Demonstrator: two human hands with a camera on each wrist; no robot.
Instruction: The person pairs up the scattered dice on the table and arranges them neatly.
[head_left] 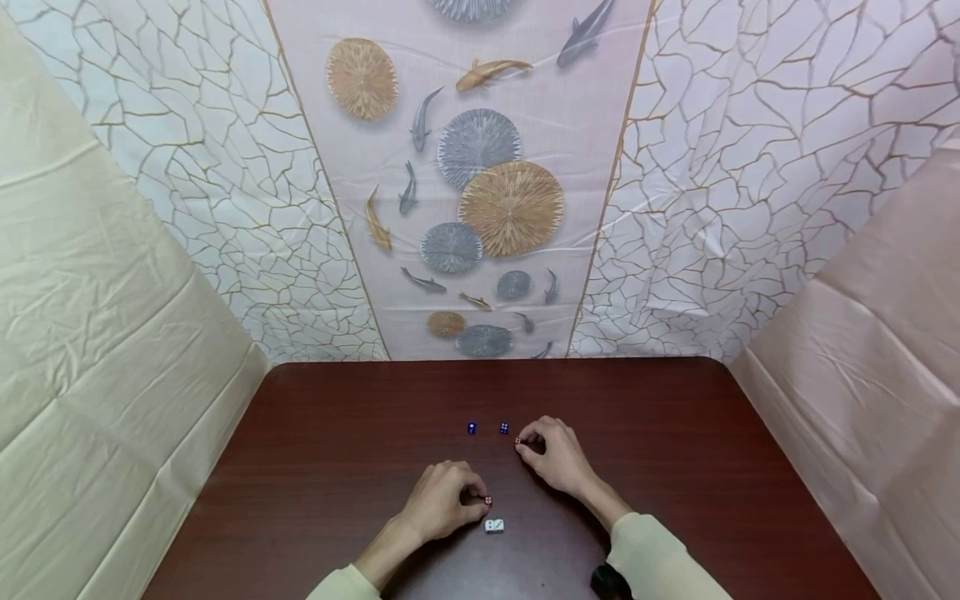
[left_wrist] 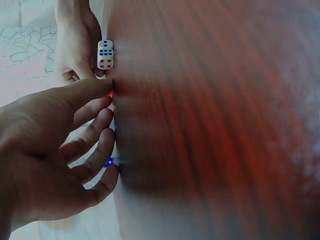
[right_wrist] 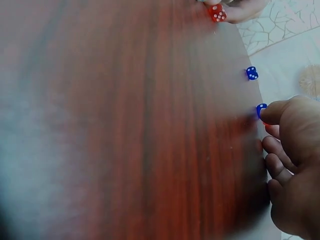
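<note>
My left hand [head_left: 442,502] pinches a red die [head_left: 487,501] between thumb and fingertips at the tabletop. Close in front of it sit two white dice [head_left: 494,526], side by side and touching. Farther back, the thumb and fingertips of my right hand [head_left: 557,454] hold another red die [head_left: 517,441], mostly hidden by the thumb in the right wrist view. Two blue dice lie apart beyond the hands: one blue die [head_left: 472,427] to the left, the other blue die [head_left: 504,427] close to the right fingertips.
A dark reddish-brown wooden table [head_left: 337,417] spreads under both hands. Behind it hangs a patterned cloth [head_left: 480,250], with pale cloth at either side. A small black object [head_left: 611,581] shows by the right sleeve [head_left: 660,554].
</note>
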